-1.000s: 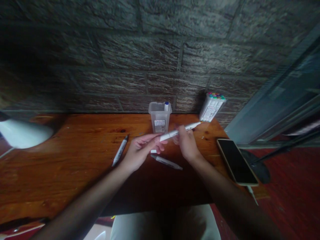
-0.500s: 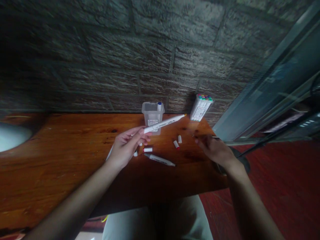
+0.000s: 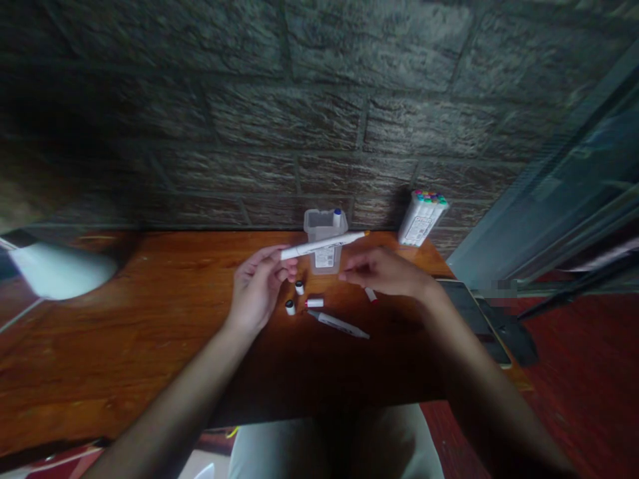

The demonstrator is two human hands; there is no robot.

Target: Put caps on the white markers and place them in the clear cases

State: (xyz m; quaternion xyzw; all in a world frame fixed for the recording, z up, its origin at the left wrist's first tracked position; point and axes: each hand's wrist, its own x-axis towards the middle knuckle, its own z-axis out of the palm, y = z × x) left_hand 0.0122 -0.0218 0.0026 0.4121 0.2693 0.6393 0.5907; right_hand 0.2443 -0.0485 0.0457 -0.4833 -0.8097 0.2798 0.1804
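Note:
My left hand (image 3: pixel 257 286) is closed around a white marker (image 3: pixel 324 245), held above the table and slanting slightly up to the right. Its uncapped yellow-orange nib points right, in front of a clear plastic box (image 3: pixel 314 231). My right hand (image 3: pixel 387 271) hovers right of that box with its fingertips drawn together; whether anything is between them is hidden. Beneath it, a white cap with a red end (image 3: pixel 371 295) is partly covered. A second marker (image 3: pixel 340 324) lies uncapped on the table. Near it are a red-ended cap (image 3: pixel 315 303) and two black-and-white caps (image 3: pixel 290 307).
A blue-capped marker (image 3: pixel 337 217) stands in the clear box. A full case of colored markers (image 3: pixel 422 219) stands at the back right by the brick wall. A dark flat tablet-like device (image 3: pixel 474 319) lies at the table's right edge; a white lamp-like object (image 3: pixel 70 269) is left.
My right hand has moved left, from the table's right side toward the marker's tip, covering some of the caps. The left hand keeps hold of the marker. The view has shifted a little left.

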